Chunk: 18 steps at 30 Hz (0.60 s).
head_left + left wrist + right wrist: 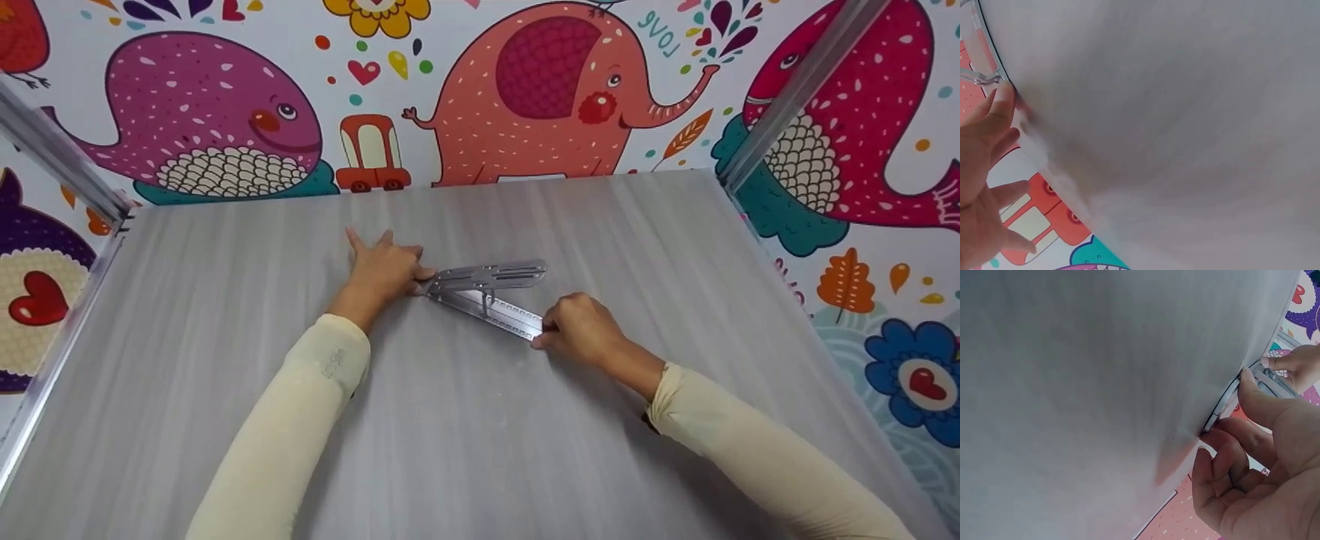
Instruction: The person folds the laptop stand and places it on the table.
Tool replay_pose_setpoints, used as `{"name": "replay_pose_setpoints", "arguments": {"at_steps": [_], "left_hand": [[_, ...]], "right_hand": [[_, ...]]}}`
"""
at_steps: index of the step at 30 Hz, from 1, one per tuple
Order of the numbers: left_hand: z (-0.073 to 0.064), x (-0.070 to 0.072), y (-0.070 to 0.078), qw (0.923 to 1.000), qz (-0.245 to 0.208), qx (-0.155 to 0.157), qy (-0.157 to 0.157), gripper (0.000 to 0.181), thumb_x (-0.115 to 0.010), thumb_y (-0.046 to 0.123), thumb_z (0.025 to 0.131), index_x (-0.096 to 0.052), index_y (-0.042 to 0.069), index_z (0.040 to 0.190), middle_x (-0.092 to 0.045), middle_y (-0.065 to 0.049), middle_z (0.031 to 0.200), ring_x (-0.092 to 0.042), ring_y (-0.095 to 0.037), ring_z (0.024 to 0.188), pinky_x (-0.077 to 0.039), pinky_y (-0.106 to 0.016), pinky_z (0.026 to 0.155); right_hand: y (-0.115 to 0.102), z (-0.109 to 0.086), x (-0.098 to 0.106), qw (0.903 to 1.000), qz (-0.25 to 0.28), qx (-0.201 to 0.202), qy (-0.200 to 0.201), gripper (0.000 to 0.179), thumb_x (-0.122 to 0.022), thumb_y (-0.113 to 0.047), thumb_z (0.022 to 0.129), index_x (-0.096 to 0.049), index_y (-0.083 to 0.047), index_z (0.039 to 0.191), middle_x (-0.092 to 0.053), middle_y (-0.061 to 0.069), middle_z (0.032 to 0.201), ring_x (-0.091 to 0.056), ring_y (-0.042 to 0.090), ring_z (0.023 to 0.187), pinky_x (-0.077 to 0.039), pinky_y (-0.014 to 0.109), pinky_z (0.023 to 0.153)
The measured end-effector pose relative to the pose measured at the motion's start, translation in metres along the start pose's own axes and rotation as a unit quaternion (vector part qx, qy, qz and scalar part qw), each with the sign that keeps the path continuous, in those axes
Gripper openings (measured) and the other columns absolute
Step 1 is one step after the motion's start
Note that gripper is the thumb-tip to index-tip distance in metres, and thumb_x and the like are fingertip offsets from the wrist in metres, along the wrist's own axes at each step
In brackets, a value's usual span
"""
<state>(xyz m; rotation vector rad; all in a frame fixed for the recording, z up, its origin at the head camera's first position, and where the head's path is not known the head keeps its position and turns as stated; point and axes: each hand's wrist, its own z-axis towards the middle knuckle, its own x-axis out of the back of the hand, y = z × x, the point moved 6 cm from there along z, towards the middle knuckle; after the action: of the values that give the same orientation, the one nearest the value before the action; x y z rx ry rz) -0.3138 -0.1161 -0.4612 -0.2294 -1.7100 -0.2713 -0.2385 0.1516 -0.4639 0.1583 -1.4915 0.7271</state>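
Observation:
A silver folding metal stand (487, 289) sits near the middle of the grey table. Its slotted upper plate (491, 275) is tilted up from the long base (499, 315), with a small strut (487, 300) between them. My left hand (382, 270) pinches the hinged end with thumb and forefinger, its other fingers spread out. At the base's opposite end, my right hand (585, 326) grips between thumb and forefinger. The right wrist view shows the right thumb and fingers (1255, 396) on the base edge, the remaining fingers curled below.
The grey wood-grain table (450, 450) fills the space around the stand. Metal frame posts rise at the left (67, 150) and right (802, 97) back corners. A cartoon-printed wall (465, 30) stands behind.

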Motion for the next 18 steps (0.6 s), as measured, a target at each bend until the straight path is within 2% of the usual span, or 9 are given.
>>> {"name": "replay_pose_setpoints", "arguments": {"at_steps": [5, 7, 9, 11, 13, 15, 18], "left_hand": [[-0.009, 0.004, 0.007, 0.9995, 0.003, 0.006, 0.032, 0.046, -0.080, 0.032, 0.088, -0.069, 0.022, 0.132, -0.060, -0.008, 0.147, -0.042, -0.046, 0.145, -0.011, -0.089, 0.105], [-0.013, 0.007, 0.015, 0.9991, -0.027, 0.006, 0.030, 0.049, -0.080, 0.026, 0.089, -0.067, 0.018, 0.136, -0.058, -0.012, 0.148, -0.047, -0.044, 0.142, -0.019, -0.084, 0.108], [-0.018, 0.010, 0.023, 0.9965, -0.078, 0.002, 0.027, 0.051, -0.079, 0.021, 0.090, -0.065, 0.011, 0.138, -0.059, -0.016, 0.146, -0.053, -0.040, 0.136, -0.031, -0.074, 0.112], [-0.023, 0.014, 0.032, 0.9907, -0.133, -0.002, 0.030, 0.053, -0.077, 0.018, 0.092, -0.062, 0.005, 0.140, -0.060, -0.017, 0.144, -0.057, -0.036, 0.133, -0.041, -0.061, 0.112], [-0.028, 0.017, 0.039, 0.9840, -0.174, -0.006, 0.039, 0.053, -0.075, 0.017, 0.093, -0.060, 0.002, 0.141, -0.061, -0.018, 0.142, -0.059, -0.033, 0.131, -0.047, -0.049, 0.111], [-0.032, 0.018, 0.046, 0.9780, -0.201, -0.014, 0.055, 0.052, -0.074, 0.016, 0.093, -0.060, 0.001, 0.141, -0.063, -0.018, 0.140, -0.060, -0.032, 0.130, -0.047, -0.047, 0.112], [-0.036, 0.016, 0.058, 0.9714, -0.217, -0.040, 0.088, 0.051, -0.073, 0.011, 0.093, -0.059, 0.001, 0.141, -0.063, -0.019, 0.137, -0.060, -0.033, 0.129, -0.048, -0.046, 0.111]], "right_hand": [[0.007, -0.006, 0.003, 0.9989, 0.033, -0.028, -0.019, 0.017, -0.087, -0.024, 0.080, -0.075, -0.012, 0.079, -0.062, 0.000, 0.073, -0.049, 0.012, 0.068, -0.041, 0.028, 0.058], [0.012, -0.009, 0.005, 0.9975, 0.059, -0.034, -0.019, 0.017, -0.084, -0.020, 0.083, -0.076, -0.009, 0.093, -0.066, 0.002, 0.081, -0.054, 0.014, 0.074, -0.046, 0.030, 0.064], [0.017, -0.013, 0.008, 0.9972, 0.070, -0.026, -0.006, 0.033, -0.081, -0.019, 0.088, -0.073, -0.006, 0.117, -0.070, 0.005, 0.089, -0.061, 0.016, 0.081, -0.052, 0.035, 0.071], [0.019, -0.018, 0.009, 0.9987, 0.050, -0.004, 0.007, 0.052, -0.075, -0.023, 0.094, -0.059, -0.004, 0.140, -0.071, 0.007, 0.095, -0.064, 0.020, 0.084, -0.056, 0.041, 0.076], [0.020, -0.022, 0.008, 0.9995, 0.007, 0.026, 0.018, 0.068, -0.071, -0.029, 0.097, -0.042, -0.006, 0.154, -0.070, 0.009, 0.097, -0.065, 0.023, 0.086, -0.057, 0.045, 0.075], [0.018, -0.027, 0.006, 0.9969, -0.045, 0.061, 0.023, 0.074, -0.068, -0.035, 0.099, -0.034, -0.008, 0.159, -0.068, 0.011, 0.097, -0.065, 0.027, 0.087, -0.057, 0.047, 0.073], [0.012, -0.030, 0.002, 0.9883, -0.102, 0.110, 0.026, 0.074, -0.069, -0.038, 0.098, -0.037, -0.010, 0.158, -0.068, 0.011, 0.099, -0.066, 0.029, 0.091, -0.058, 0.045, 0.075]]}}
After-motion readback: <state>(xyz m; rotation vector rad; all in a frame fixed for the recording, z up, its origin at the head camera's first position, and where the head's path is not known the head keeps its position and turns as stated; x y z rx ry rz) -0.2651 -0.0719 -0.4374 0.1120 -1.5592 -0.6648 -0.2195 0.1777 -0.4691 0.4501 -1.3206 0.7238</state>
